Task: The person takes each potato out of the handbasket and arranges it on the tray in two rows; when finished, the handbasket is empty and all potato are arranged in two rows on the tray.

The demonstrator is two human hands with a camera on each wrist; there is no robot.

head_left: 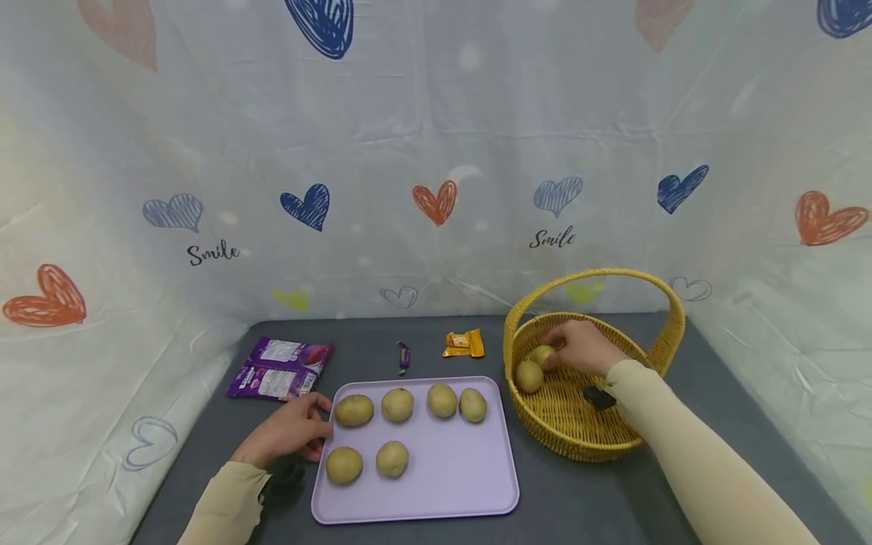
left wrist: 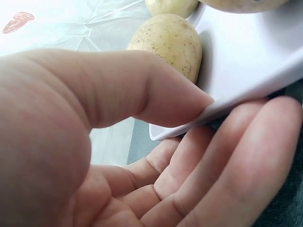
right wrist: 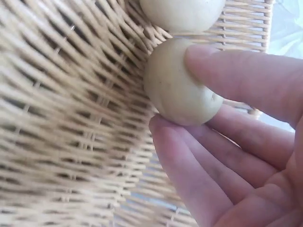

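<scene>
My right hand point(head_left: 582, 347) reaches into the yellow wicker basket point(head_left: 579, 446) and holds a potato point(right wrist: 182, 82) between thumb and fingers. Beside it in the basket lies a second potato point(head_left: 529, 376). My left hand point(head_left: 289, 431) pinches the left rim of the lilac tray point(head_left: 463, 477), thumb on top and fingers underneath, as the left wrist view shows. Several potatoes sit on the tray: a row along its far side, including one potato point(head_left: 353, 410) near the left corner, and two nearer the front, one of them this potato point(head_left: 344, 465).
A purple snack packet point(head_left: 281, 369) lies behind my left hand. Beyond the tray are a small purple wrapped candy point(head_left: 404, 357) and an orange wrapped snack point(head_left: 464, 344). The basket's tall handle point(head_left: 593, 274) arches over my right hand. A heart-printed curtain point(head_left: 422, 151) hangs behind the dark table.
</scene>
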